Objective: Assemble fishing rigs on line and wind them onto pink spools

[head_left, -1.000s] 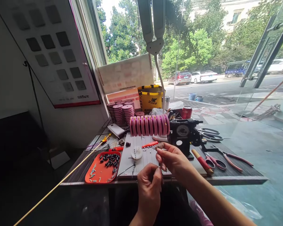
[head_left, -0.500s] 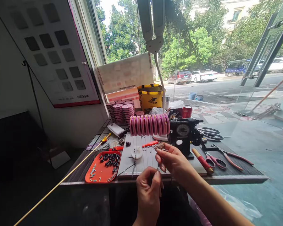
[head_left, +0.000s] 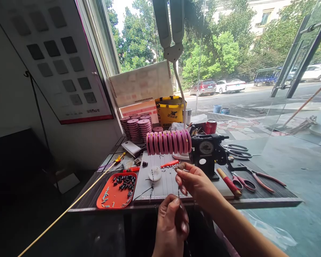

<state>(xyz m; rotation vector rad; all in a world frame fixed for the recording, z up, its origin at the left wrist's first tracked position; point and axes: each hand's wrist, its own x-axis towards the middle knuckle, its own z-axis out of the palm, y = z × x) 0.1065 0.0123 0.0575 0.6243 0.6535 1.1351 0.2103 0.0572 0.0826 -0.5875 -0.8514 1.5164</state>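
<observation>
My right hand [head_left: 198, 182] is closed, with a small brown wound bundle [head_left: 180, 166] at its fingertips. A thin dark cord [head_left: 179, 192] runs down from there to my left hand [head_left: 172, 223]. My left hand is curled shut round that cord, below and in front of the board's near edge. Above both hands is a row of pink spools [head_left: 169, 142] on a black winding machine [head_left: 207, 151]. Fine lines hang from the spools over the white board [head_left: 144, 185]. A black piece with cord ends [head_left: 152, 186] lies left of my hands.
An orange tray [head_left: 101, 189] holds black pieces and small metal tubes. Pliers [head_left: 264, 178], pink-handled scissors [head_left: 247, 184] and a red-and-tan stick [head_left: 228, 182] lie to the right. Stacked pink spools [head_left: 133, 128] and a yellow bag [head_left: 171, 114] stand behind. A thin pole [head_left: 69, 207] crosses the left side.
My left hand has moved down along the cord and turned slightly, so more cord shows between the hands. My right hand stays nearly in place with the brown bundle.
</observation>
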